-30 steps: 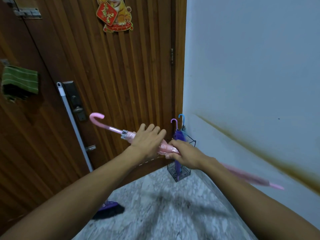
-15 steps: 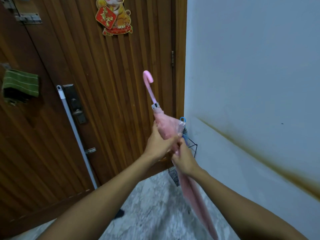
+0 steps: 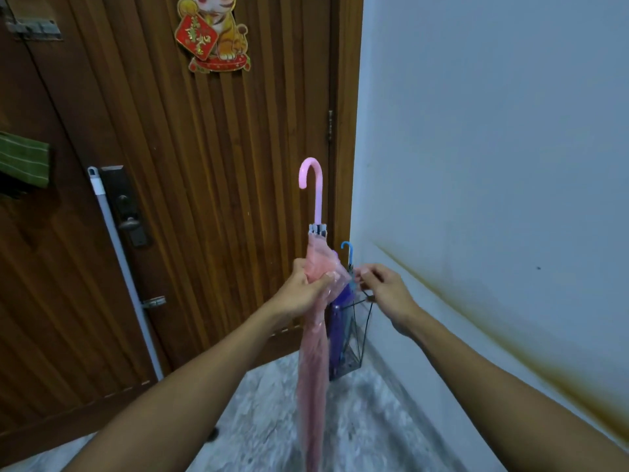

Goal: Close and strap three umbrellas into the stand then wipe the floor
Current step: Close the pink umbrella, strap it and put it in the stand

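Pink umbrella upright in front of the stand

I see my left hand (image 3: 306, 294) gripping the folded pink umbrella (image 3: 315, 301), handle up; my right hand (image 3: 383, 294) pinches its strap beside the wire stand (image 3: 360, 335) in the corner. The red door sticker (image 3: 212, 32) carries characters I can't read.

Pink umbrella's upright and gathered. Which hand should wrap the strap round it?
Probably the right hand: it pinches what looks like the strap tab beside the pink umbrella. The left hand already grips the gathered canopy, keeping it upright, so it should hold.
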